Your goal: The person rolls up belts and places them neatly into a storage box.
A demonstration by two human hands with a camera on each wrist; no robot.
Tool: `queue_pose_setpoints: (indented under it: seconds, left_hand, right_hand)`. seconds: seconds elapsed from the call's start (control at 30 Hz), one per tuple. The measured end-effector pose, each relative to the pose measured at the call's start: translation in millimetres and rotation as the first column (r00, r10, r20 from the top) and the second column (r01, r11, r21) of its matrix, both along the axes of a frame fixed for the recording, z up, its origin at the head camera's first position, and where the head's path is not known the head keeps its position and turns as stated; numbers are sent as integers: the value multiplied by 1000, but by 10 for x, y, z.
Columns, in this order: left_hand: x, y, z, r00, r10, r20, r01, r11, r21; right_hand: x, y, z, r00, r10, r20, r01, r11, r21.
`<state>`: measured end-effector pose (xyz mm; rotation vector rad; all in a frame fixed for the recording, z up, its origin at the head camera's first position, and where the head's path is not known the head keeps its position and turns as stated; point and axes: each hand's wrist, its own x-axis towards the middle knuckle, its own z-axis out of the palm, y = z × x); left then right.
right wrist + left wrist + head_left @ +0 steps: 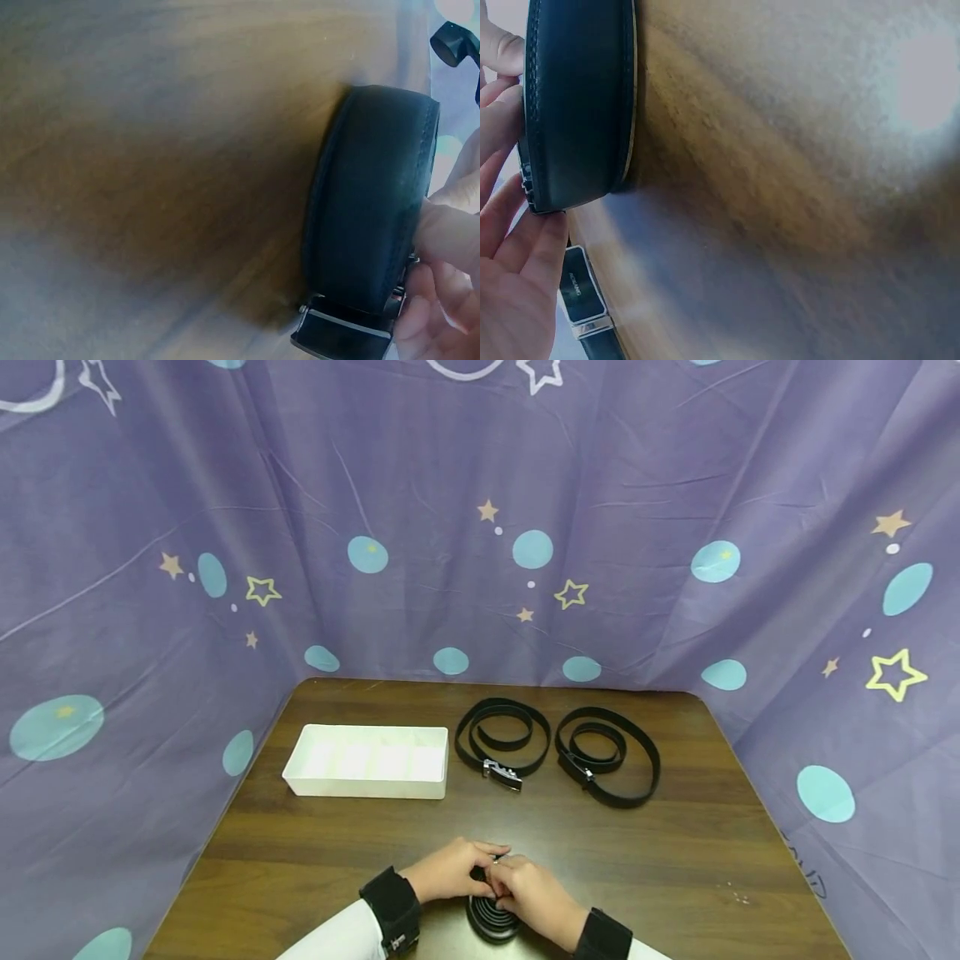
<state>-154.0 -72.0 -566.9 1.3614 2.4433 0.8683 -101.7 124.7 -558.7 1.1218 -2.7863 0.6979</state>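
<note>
A black belt (492, 927), rolled into a tight coil, rests on the wooden table near its front. Both hands are at the coil. At its far side, the left hand (453, 870) holds the belt between thumb and fingers. The right hand (542, 900) has its fingers bent over the coil's top and grips it from the right. In the right wrist view, a metal-edged buckle (345, 334) is at the lower end of the coil (367, 195). Stitching runs along the strap (581, 105) in the left wrist view. Overlapping hands partly hide the coil's far part.
A white divided box (367, 789) stands at the back left of the table (360, 835). Right of it lie two loosely looped black belts, one in the middle (544, 752) and another (652, 768) farther right. A patterned purple curtain (637, 610) surrounds the table's back and sides.
</note>
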Motion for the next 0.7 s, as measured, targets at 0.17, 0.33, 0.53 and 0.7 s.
queue_pose_setpoints:
  seconds: [0.17,0.33,0.53,0.7]
  left_hand:
    - [18,7,18,997,-28,-67,25,998,-49]
    - [25,33,56,982,-62,-177,43,993,-111]
    - [60,20,106,964,-61,-258,13,983,-184]
    - [116,-1,115,914,-77,-399,-2,981,-196]
  right_hand:
    - [-31,-20,30,994,-76,83,77,997,-8]
    - [-143,27,117,984,-50,171,61,997,-57]
    - [-294,117,239,982,-162,100,167,985,-43]
    - [-316,130,188,968,-173,180,185,981,-52]
